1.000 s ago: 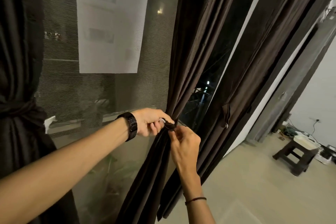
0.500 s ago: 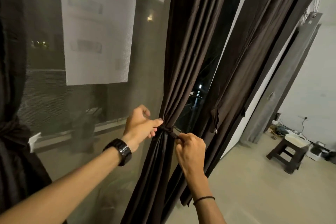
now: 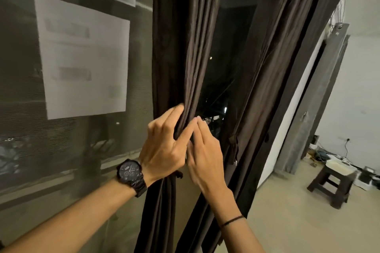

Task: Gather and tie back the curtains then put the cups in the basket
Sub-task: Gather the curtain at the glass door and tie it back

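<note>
I have both hands up on the curtain (image 3: pixel 181 63), the dark panel that hangs down the middle of the view between the mesh window (image 3: pixel 78 150) on the left and the bare glass on the right. A second ago my hands were lower, pinching the tie (image 3: pixel 178 174) shut at the waist of the bundle; now they have left it and climbed just above. The left hand (image 3: pixel 164 148) has its fingers (image 3: pixel 174 113) narrowed round the folds, holding a pleat between thumb and the rest. The right hand (image 3: pixel 203 150) lies flat against the cloth's right edge, fingers (image 3: pixel 198 127) loosely spread and gripping nothing that I can see. Only a small dark bit of the tie shows, below the left palm, so I cannot tell whether the knot is snug. I read this move as dressing the pleats after the fastening, which would mean this panel is about done. To the right a second curtain (image 3: pixel 273 92) hangs loose, with its own tie (image 3: pixel 233 146) dangling unfastened, so I judge that one comes next. Far right, on the floor, stands a stool (image 3: pixel 329 187) near the wall. No cups or basket are in view, so that half of the job is not yet begun.
</note>
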A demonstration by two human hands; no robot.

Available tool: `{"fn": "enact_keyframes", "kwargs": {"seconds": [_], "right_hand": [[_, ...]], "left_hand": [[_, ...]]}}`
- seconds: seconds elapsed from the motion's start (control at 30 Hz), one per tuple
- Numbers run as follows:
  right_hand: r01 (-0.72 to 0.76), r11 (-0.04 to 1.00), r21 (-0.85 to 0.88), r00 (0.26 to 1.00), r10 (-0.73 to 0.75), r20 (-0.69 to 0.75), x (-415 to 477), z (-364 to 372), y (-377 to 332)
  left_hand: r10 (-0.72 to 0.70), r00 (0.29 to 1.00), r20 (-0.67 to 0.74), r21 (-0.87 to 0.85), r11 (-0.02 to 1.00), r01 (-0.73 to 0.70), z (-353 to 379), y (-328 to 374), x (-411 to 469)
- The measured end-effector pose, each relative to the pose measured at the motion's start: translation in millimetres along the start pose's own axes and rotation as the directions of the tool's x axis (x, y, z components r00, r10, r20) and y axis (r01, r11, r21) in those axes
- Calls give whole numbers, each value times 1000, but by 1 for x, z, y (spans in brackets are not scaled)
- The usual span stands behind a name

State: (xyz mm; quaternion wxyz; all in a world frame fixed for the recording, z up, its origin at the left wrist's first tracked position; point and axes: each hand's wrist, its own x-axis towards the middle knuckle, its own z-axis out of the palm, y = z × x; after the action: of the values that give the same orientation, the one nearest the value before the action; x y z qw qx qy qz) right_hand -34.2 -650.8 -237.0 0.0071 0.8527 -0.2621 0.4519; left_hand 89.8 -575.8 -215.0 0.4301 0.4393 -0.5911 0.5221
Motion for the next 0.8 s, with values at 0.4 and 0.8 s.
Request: {"fn": "enact_keyframes", "kwargs": {"seconds": [0.4, 0.8], "right_hand": [[-72, 947, -314, 991, 32, -130, 38, -68, 73], [-62, 878, -474, 986, -20, -166, 98, -147, 165]], "left_hand": [[-41, 969, 243, 111, 994, 14, 66, 40, 76], [-43, 961, 272, 129, 992, 8, 159, 59, 170]]}}
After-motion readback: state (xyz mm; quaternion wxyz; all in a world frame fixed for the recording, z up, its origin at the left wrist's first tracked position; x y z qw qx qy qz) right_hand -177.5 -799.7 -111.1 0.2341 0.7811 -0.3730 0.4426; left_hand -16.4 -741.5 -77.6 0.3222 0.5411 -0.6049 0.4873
